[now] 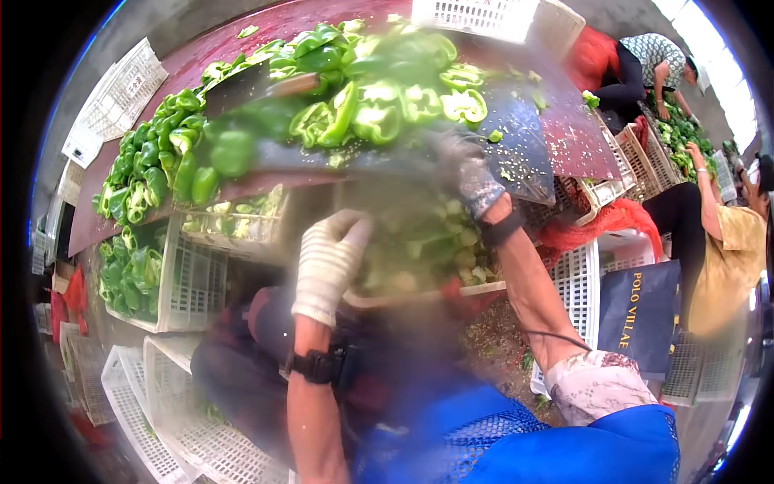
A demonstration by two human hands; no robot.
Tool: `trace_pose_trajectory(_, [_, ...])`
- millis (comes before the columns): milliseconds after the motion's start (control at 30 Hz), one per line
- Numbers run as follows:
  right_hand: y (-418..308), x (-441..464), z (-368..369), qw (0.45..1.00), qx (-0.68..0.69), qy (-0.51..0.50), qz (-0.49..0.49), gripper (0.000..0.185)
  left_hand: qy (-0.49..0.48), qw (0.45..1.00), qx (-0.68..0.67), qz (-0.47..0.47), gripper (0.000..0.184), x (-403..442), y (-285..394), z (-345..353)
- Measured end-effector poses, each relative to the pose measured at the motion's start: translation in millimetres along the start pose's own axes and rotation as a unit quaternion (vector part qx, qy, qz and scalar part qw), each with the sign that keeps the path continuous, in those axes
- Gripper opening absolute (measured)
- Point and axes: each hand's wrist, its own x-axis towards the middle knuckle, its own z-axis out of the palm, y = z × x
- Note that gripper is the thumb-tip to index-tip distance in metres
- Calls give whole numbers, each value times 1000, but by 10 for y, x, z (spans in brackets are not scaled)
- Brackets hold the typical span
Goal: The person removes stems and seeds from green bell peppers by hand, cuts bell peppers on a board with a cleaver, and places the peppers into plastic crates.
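Observation:
My left hand (329,260), in a striped white glove, is curled closed above the near edge of the table, beside a crate of pepper scraps (411,250). Whether it holds anything does not show. Near the right side of the cut peppers is my right hand (469,168), in a patterned grey glove; motion smears its fingers. Halved green peppers (377,111) lie cut side up on a dark board (516,137). A knife with a brown handle (295,85) rests by the pepper pile. Whole green peppers (153,161) are heaped at the left.
A crate of green peppers (189,274) stands at the lower left, near empty white crates (210,436). Red netting (601,222) and a dark bag (637,310) are at the right. Two other people (730,234) (653,60) work by a pepper heap at the far right.

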Motion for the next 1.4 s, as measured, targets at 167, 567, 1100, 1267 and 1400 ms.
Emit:
trace_pose_trajectory(167, [-57, 134, -365, 990, -38, -131, -43, 12, 1, 999, -26, 23, 16, 415, -240, 169])
trace_pose_trajectory(567, [-245, 31, -231, 986, 155, -11, 53, 22, -91, 970, -181, 133, 51, 699, -635, 230])
trace_pose_trajectory(1100, [-1079, -91, -616, 878, 434, -86, 181, 26, 3, 955, -203, 216, 35, 89, -55, 396])
trace_pose_trajectory(1267, [-1067, -237, -323, 741, 632, -13, 225, 22, -13, 937, -337, 89, 41, 139, -175, 377])
trace_pose_trajectory(1400, [-653, -413, -333, 716, 652, 52, 243, 27, -129, 722, -679, -24, 46, 145, -189, 186])
